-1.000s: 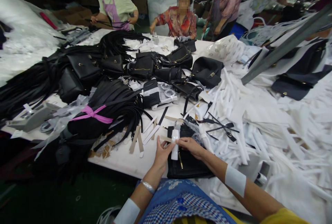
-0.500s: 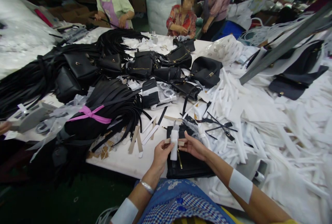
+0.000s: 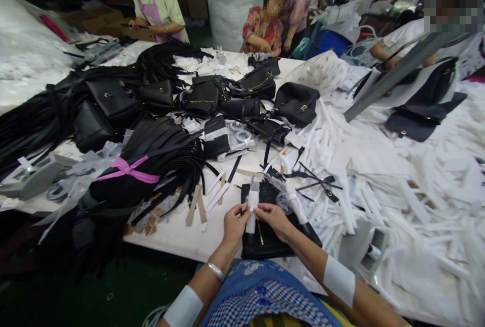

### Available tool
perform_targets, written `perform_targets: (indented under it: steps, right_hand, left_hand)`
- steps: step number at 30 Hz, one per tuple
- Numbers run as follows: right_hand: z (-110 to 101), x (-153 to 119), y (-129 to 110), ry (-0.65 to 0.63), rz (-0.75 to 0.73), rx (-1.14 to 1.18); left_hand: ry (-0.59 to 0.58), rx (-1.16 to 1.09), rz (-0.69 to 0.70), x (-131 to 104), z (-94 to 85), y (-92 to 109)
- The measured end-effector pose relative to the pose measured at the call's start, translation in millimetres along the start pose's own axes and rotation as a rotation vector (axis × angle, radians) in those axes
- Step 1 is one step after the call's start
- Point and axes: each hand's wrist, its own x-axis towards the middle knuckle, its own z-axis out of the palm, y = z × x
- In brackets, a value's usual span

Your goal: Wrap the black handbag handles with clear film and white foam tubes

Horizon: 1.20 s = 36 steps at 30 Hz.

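Observation:
Just in front of me, a narrow white-wrapped bundle (image 3: 250, 224) lies upright in view over a flat black bag (image 3: 267, 246) with a gold zip pull. What is inside the wrapping is hidden. My left hand (image 3: 235, 223) pinches it from the left. On the other side, my right hand (image 3: 276, 220) has thumb and fingertips closed at a pale strip (image 3: 253, 200) that goes round its middle. Clear plastic (image 3: 278, 184) and a white-wrapped roll (image 3: 297, 204) rest on the bag's far right part.
Black straps tied with a pink band (image 3: 129, 169) lie left; several black handbags (image 3: 199, 97) stand beyond. White strips and sheets (image 3: 379, 175) cover the right, with a tape dispenser (image 3: 366, 251). A grey pole (image 3: 397, 74) slants across. Several people stand or sit around the table.
The strip's ends stuck out on both sides of the bundle; now it is folded round it. My right hand has come in closer. Another person appears at the far right.

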Motion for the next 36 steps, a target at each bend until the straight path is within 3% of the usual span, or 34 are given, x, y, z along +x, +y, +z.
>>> perform_targets:
  steps: [5,11,18,24,30,36]
  right_hand:
    - [5,1,5,0.031,-0.031,-0.032]
    - [12,5,12,0.141,-0.055,-0.114]
    - [31,5,13,0.356,-0.114,-0.284]
    - [48,5,20,0.489,-0.162,-0.330]
    - [45,4,21,0.530,-0.179,-0.331]
    - [37,3,15,0.424,-0.179,-0.217]
  left_hand:
    - [0.006,0.076,0.005,0,-4.4,-3]
    - [-0.073,0.237,0.047,-1,-13.7,13]
    - [-0.094,0.652,0.190,2,-22.7,20]
    - [-0.086,0.752,0.242,5,-26.2,24]
    - [-0.103,0.604,0.104,-3,-9.2,22]
    - [-0.066,0.477,0.032,-12,7.3,10]
